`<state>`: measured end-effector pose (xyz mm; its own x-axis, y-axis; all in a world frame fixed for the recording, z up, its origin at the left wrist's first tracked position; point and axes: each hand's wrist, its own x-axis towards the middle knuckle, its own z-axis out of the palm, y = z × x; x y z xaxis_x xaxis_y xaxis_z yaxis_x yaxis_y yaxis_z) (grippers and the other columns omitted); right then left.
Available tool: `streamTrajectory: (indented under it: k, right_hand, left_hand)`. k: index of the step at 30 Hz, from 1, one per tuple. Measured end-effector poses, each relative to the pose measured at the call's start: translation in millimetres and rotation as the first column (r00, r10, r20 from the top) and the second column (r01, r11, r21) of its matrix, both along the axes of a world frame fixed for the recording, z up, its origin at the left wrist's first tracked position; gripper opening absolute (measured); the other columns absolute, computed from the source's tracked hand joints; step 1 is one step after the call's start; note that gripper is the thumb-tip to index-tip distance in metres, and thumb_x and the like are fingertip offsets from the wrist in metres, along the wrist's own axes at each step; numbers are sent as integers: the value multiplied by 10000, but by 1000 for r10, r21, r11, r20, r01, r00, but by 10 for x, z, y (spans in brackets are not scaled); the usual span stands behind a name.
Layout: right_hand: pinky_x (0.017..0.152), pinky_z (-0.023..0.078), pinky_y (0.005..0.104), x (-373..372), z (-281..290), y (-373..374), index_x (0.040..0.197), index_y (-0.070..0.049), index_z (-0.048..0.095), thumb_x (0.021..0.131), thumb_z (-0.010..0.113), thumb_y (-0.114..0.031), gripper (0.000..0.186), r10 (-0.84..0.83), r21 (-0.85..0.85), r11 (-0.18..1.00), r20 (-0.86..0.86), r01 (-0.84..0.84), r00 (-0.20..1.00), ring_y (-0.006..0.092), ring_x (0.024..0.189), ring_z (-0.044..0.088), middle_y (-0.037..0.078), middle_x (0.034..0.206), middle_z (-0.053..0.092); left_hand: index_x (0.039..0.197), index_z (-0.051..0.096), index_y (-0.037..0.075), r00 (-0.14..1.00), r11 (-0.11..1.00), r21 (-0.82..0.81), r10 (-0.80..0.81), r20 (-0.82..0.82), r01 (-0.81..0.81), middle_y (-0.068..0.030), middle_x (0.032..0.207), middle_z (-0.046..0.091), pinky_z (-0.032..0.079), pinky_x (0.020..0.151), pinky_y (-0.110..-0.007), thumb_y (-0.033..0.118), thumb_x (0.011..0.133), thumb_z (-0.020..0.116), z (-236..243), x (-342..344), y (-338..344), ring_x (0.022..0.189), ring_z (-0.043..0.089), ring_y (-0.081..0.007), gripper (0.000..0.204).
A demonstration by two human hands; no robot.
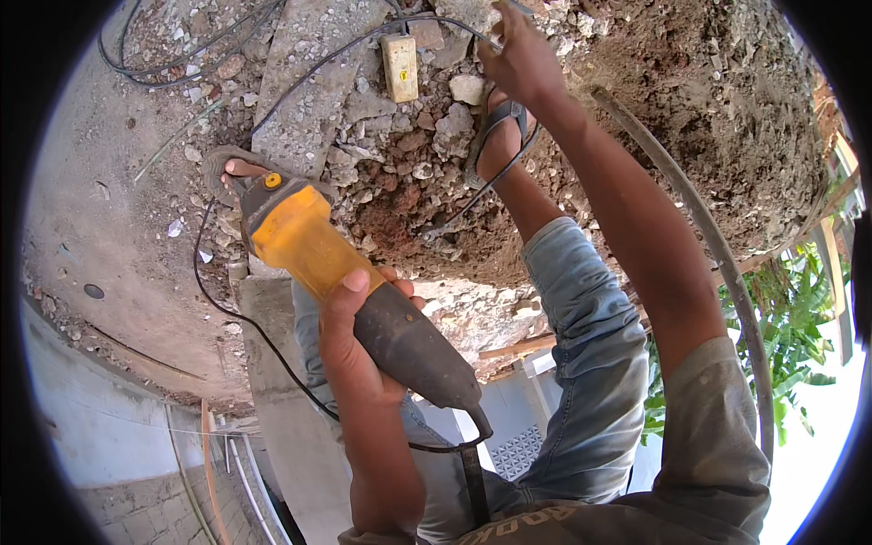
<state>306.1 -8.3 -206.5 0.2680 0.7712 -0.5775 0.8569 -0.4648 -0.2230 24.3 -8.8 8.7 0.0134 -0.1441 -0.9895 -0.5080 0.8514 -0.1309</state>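
Observation:
My left hand (350, 327) is wrapped round an angle grinder (304, 241) with a yellow gear housing and a dark grey body. Its head points away to the upper left, over my left sandal (216, 168); no disc shows from here. From its rear end a black cord loops past my left forearm. At the top edge my right hand (522, 59) is closed, its fingers meeting a black cable (445, 18). Some grey thing (518, 5) at its fingertips is cut off by the picture's edge. A cream socket box (400, 68) lies on the broken concrete left of that hand.
Rubble and stones (391, 182) lie between my feet, beside a bank of loose soil (718, 109). My right sandal (518, 113) stands on the rubble, with cable around it. A long curved pole (690, 191) runs along my right. Coiled cable (163, 82) lies at the far left.

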Motion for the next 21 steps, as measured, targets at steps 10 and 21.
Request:
streamTrajectory:
  k: [10,21]
  right_hand:
    - [881,546,472,601,-311,441,1175,-48,591,933,626,-288,342,34,-303,953,86,-7,996,373,932,671,155,1040,701]
    - [1000,534,459,393,-143,86,1439,-91,458,999,523,-509,610,40,-261,964,-22,-44,999,317,1095,678,176,1285,647]
  left_hand:
    - [1054,564,55,979,988,62,-147,144,140,-82,853,629,560,605,-337,272,845,744,-580,203,-185,733,662,-186,351]
    - [1191,543,78,971,972,85,-206,-124,217,-79,875,624,557,611,-343,550,899,667,-754,-133,47,749,655,-190,568]
